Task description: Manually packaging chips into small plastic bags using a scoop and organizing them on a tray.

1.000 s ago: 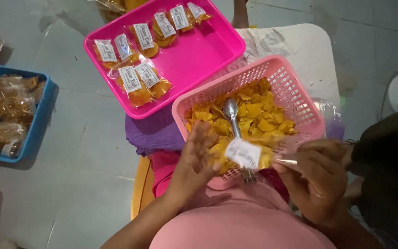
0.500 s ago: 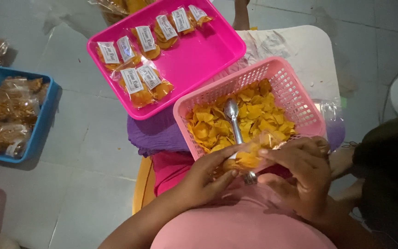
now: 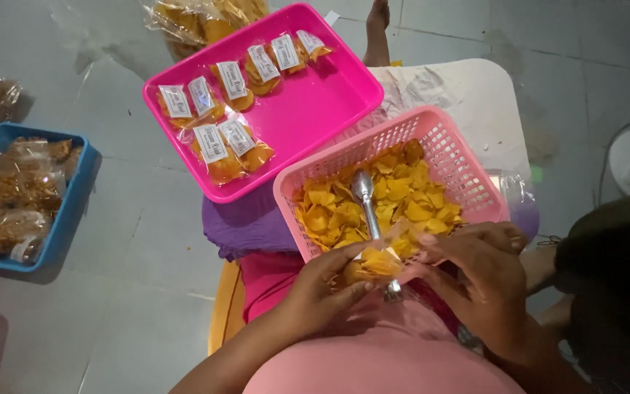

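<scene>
**Yellow chips in a little clear bag**

Yellow chips fill the small clear bag that we hold low in the middle of the frame, right at the near edge of the pale pink basket. Our left hand cups the bag from below, its fingers curled around it. Our right hand pinches the bag's other end with its fingertips, so both hands are closed on the bag.

We see the basket in the middle right, on a white stool. It is full of loose yellow chips. A metal spoon lies on top of them, bowl toward the far side, handle pointing at us and passing under the bag.

Toward the upper middle sits a bright pink tray, touching the basket's far corner. Small filled packs with white labels lie along its left and top sides.

At the left edge we see a blue tray holding bags of brown snacks, well apart from our hands.
</scene>
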